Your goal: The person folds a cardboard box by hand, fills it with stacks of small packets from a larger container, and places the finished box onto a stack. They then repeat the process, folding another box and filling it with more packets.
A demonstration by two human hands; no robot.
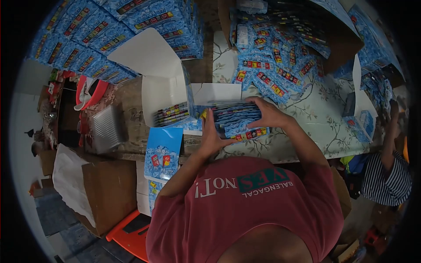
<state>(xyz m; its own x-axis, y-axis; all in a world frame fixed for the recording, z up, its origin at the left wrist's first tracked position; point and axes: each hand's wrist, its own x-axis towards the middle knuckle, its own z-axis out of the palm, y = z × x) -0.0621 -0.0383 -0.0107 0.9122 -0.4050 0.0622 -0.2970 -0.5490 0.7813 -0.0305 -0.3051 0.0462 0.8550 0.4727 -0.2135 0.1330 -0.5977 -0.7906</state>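
Between my two hands is a stack of blue sachets (237,115), standing in a tight row above the floral tablecloth. My left hand (211,133) presses the stack's left end, thumb along the near side. Closed over the right end is my right hand (268,115), its fingers at the far edge and thumb near the front. Just left of the stack stands an open display box (164,94) with white inner flaps, partly filled with sachets. A blue printed card panel (163,153) lies in front of that box, by my left forearm.
Sachets spill from a large carton (340,48) at the back right. Packed blue boxes (101,37) are piled back left. A clear ridged plastic piece (106,129) lies left. A brown carton (112,193) and orange chair (131,236) are below. At right, another person's arm (389,136) reaches toward an open box.
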